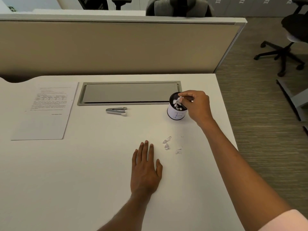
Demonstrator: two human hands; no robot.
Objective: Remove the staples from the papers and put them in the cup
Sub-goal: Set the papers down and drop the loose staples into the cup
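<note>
A small black mesh cup (176, 112) with a white label stands on the white desk (83, 172), right of centre. Several white paper scraps lie inside it. My right hand (196, 104) hovers over the cup's rim and pinches a small white paper scrap (179, 99) at the opening. My left hand (146, 167) rests flat on the desk, fingers straight, holding nothing. A few torn paper bits (168, 143) lie on the desk between my hands. A stack of printed papers (45, 112) lies at the far left. A metal staple remover (116, 111) lies near the middle.
A grey cable-tray lid (130, 92) is set into the desk behind the staple remover. A beige partition (116, 47) runs along the desk's far edge. The desk's right edge drops to carpet, where an office chair (286, 40) stands.
</note>
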